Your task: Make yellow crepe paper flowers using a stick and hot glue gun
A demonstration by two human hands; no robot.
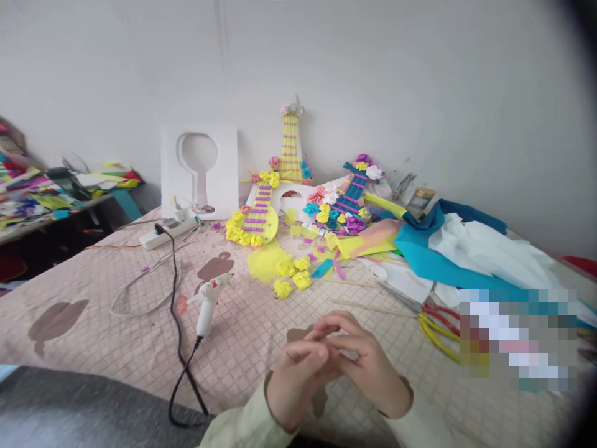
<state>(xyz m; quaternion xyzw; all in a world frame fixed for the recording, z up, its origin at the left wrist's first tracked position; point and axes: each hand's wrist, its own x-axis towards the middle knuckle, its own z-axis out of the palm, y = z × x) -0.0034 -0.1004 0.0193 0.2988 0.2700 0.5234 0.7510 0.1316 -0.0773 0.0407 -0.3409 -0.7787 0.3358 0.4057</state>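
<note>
My left hand and my right hand meet over the quilted tablecloth at the near middle of the table. The left fingers are bent, with the thumb pressed in against them. Curved fingers of the right hand touch the left fingertips. Anything between them is hidden or too small to make out. Beyond the hands lie several yellow crepe-paper flowers beside a yellow paper sheet. A white hot glue gun stands to their left, its black cord trailing toward the near edge.
Decorated yellow and blue instrument shapes stand at the back. A white cut-out board leans on the wall. A power strip lies left. Scissors, wooden sticks and blue fabric are at right.
</note>
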